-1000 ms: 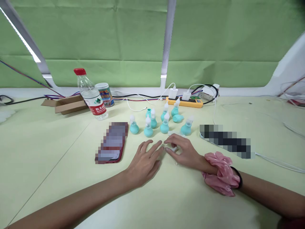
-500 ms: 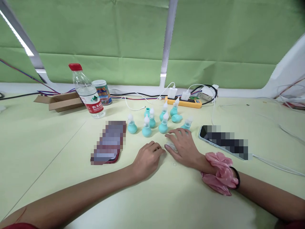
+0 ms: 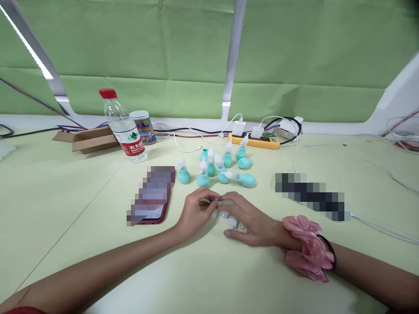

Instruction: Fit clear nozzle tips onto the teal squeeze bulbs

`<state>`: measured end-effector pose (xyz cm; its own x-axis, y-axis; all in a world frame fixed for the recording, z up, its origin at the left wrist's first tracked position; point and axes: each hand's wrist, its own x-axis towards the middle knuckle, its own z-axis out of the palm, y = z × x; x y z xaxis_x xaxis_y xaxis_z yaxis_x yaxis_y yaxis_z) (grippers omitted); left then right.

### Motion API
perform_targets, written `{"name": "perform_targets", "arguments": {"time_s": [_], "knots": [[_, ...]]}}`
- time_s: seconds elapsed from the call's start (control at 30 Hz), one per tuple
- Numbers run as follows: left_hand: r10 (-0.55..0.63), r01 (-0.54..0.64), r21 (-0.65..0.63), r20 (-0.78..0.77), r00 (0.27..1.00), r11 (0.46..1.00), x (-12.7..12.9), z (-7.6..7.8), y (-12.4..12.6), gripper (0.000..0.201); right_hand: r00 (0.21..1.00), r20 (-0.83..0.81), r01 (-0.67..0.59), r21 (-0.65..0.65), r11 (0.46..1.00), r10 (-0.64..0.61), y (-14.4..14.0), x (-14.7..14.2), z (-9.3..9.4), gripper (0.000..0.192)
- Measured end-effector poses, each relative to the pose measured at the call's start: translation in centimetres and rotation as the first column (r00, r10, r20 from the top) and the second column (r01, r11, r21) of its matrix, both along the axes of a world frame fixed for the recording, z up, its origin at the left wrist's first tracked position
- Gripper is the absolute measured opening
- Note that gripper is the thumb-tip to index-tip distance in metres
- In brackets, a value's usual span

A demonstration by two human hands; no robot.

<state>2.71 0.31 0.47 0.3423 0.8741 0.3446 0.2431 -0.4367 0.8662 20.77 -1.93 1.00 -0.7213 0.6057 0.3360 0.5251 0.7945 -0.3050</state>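
Small clear plastic pieces (image 3: pixel 229 218), translucent white, partly hidden under the fingers; exact shape and count cannot be told. They lie on the pale green table (image 3: pixel 65 209) between the two hands, just in front of the teal group.

Teal bulb aspirators with white tips: about seven. Five or so stand upright (image 3: pixel 203 178); one with its tip lies on its side (image 3: pixel 244 179); one bare teal bulb (image 3: pixel 245 162) lies behind.

Left hand (image 3: pixel 194 213): fingers curled, thumb and forefinger pinched narrow on a small clear piece. Right hand (image 3: pixel 250 218): palm down, fingers loosely spread over the pieces, touching them; a firm hold cannot be told. Pink scrunchie (image 3: pixel 307 248) on the right wrist.

Behind: one water bottle (image 3: pixel 122 126), one tin can (image 3: pixel 143 127), one cardboard box (image 3: pixel 87 139), one yellow power strip (image 3: pixel 255 140).
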Motion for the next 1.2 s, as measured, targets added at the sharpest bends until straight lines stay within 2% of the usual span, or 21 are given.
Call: {"name": "perform_targets", "arguments": {"time_s": [0.07,0.13,0.23,0.33,0.43,0.5,0.6,0.7,0.83,1.03,1.1,1.2], "knots": [[0.025,-0.022,-0.061,0.051,0.998,0.998,-0.1,0.1,0.0,0.009,0.997,0.042,-0.062,-0.012,0.998,0.062,0.0,0.0,0.2,0.059],[0.050,-0.044,-0.083,0.077,0.996,0.996,-0.2,0.2,-0.2,0.007,0.994,0.099,-0.051,-0.029,0.998,0.054,0.1,0.0,0.3,0.065],[0.044,-0.038,-0.077,0.076,0.996,0.996,-0.4,0.1,-0.3,0.008,0.992,0.128,0.010,-0.064,0.998,-0.002,0.6,0.0,0.0,0.046],[0.035,-0.035,0.006,0.036,0.999,0.999,-0.5,0.0,-0.2,0.009,0.996,0.056,0.066,-0.073,0.995,-0.062,1.3,0.0,-0.5,0.032],[0.047,-0.046,0.140,-0.006,0.999,0.989,-0.6,0.0,-0.2,0.011,0.991,-0.071,0.112,-0.053,0.992,-0.115,1.8,0.0,-1.0,0.031],[0.016,-0.011,0.213,-0.022,1.000,0.977,-0.6,0.0,-0.4,0.013,0.980,-0.150,0.131,-0.026,0.991,-0.134,1.8,0.1,-1.2,0.031],[-0.022,0.027,0.271,-0.023,0.999,0.962,-0.6,0.0,-0.7,0.015,0.945,-0.283,0.172,0.014,0.985,-0.161,1.6,0.2,-1.4,0.026],[0.000,-0.002,0.241,0.010,1.000,0.971,-0.6,0.0,-0.7,0.016,0.896,-0.398,0.204,-0.026,0.979,-0.197,1.4,0.2,-1.7,0.025],[0.008,-0.017,0.211,0.043,0.999,0.977,-0.6,-0.2,-0.3,0.016,0.875,-0.440,0.179,-0.091,0.980,-0.201,1.4,0.0,-2.0,0.031],[-0.025,0.018,0.324,0.019,0.999,0.946,-0.5,-0.5,-0.5,0.019,0.853,-0.475,0.242,-0.005,0.970,-0.215,1.6,-0.1,-1.8,0.021],[-0.031,0.019,0.304,0.034,0.999,0.952,-0.4,-0.5,-0.6,0.018,0.849,-0.480,0.253,0.003,0.967,-0.221,1.4,-0.1,-1.6,0.021],[-0.042,0.023,0.240,0.073,0.996,0.970,-0.3,-0.3,-0.7,0.015,0.843,-0.484,0.223,-0.084,0.971,-0.236,1.0,-0.4,-1.4,0.022]]}}
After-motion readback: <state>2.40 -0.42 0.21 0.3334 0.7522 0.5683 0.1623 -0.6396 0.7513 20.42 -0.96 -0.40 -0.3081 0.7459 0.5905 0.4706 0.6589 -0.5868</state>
